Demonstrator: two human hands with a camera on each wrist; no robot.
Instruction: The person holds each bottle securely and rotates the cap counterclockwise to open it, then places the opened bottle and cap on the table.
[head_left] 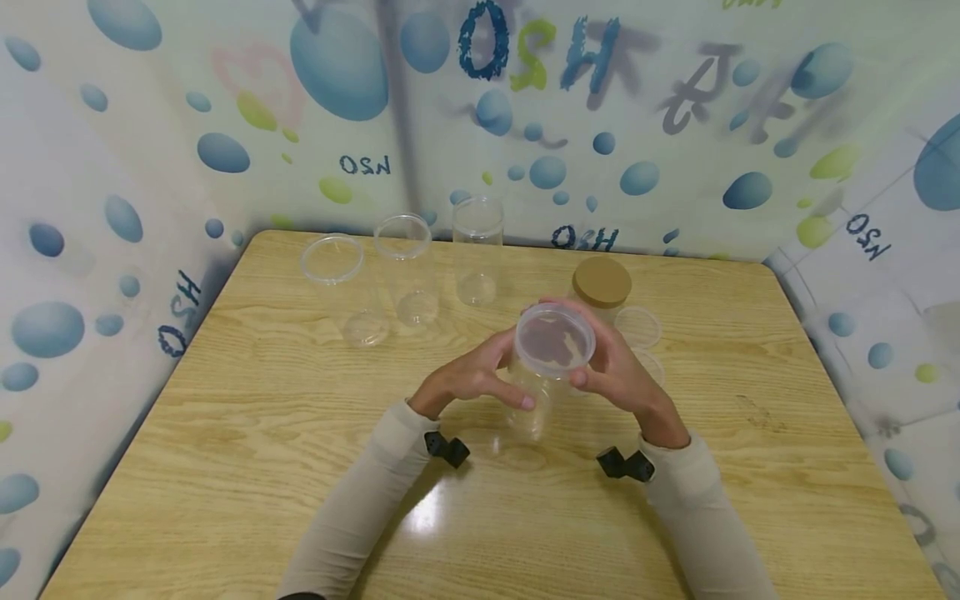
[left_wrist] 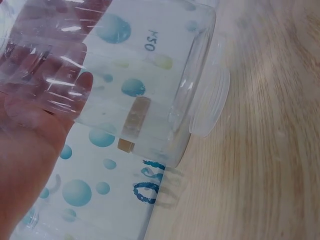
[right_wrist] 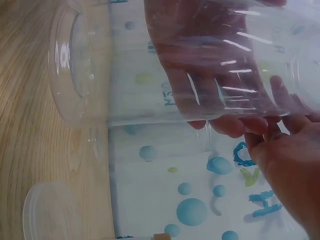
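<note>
Both hands hold a clear plastic jar (head_left: 534, 412) raised over the table, its round translucent lid (head_left: 553, 337) on top. My left hand (head_left: 476, 372) grips the jar's left side, with the thumb across its front. On the opposite side my right hand (head_left: 617, 371) curls round the upper part, the thumb just below the lid's edge. In the left wrist view, the fingers (left_wrist: 65, 80) show through the clear wall. From the right wrist, the jar's thick bottom (right_wrist: 62, 60) faces the table, with the right hand (right_wrist: 292, 155) near the top.
Three lidless clear jars, left (head_left: 333, 287), middle (head_left: 405, 267) and right (head_left: 478, 250), stand at the back left. Behind my right hand is a jar with a brown lid (head_left: 602, 282). Loose clear lids (head_left: 640, 327) lie near it on the wooden table (head_left: 247, 433). Patterned sheets surround the table.
</note>
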